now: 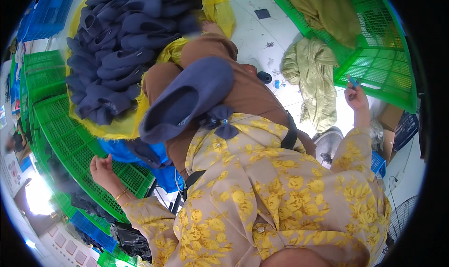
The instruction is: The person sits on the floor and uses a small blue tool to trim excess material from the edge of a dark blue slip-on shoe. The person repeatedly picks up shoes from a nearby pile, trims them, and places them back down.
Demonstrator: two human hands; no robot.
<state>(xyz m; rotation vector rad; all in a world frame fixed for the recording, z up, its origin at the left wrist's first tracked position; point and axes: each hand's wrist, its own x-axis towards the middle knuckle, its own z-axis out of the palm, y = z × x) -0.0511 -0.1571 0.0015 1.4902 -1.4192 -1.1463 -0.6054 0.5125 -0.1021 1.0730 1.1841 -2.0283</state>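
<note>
A dark blue slip-on shoe (189,96) lies across my lap, its opening facing up and toward the left. My left hand (104,171) is off to the left, away from the shoe and over a green crate. Its fingers are curled in, and whether something small is between them I cannot make out. Raised at the right, my right hand (358,98) is closed around a small blue tool (353,82) whose exact kind is too small to tell. A dark blue fabric bow (222,122) sits by the shoe's near side.
A yellow sack (217,10) heaped with dark blue shoes (124,61) stands at the far left. Green mesh crates (70,136) flank me, one at the right (379,73). Olive cloth (311,70) and a black spool (264,77) lie on the white floor.
</note>
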